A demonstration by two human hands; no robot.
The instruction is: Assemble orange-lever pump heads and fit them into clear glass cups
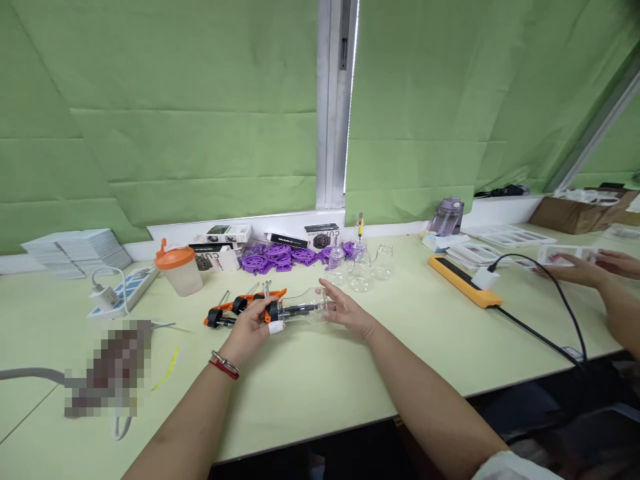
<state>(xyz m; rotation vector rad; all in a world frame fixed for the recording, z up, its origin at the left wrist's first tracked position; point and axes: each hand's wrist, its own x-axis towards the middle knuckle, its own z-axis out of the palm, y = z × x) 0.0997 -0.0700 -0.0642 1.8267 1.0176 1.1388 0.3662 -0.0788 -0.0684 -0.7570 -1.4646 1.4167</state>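
My left hand (253,328), its thumb tip wrapped in white, grips a black-and-orange cap (271,311). This cap sits at the neck of a clear glass bottle (303,305) lying sideways in the air, and a dark rod shows inside the glass. My right hand (347,313) closes its fingers round the bottle's other end. Just left of the bottle, several similar black caps (215,317) with orange parts and metal rods lie on the table. More clear glass bottles (361,273) stand behind my right hand.
Purple plastic parts (273,259) and printed boxes (323,236) line the window wall. An orange-lidded shaker cup (179,267) and a white power strip (125,293) stand left. Rightward lie a yellow power strip (463,280), its black cable and a co-worker's hands (575,270).
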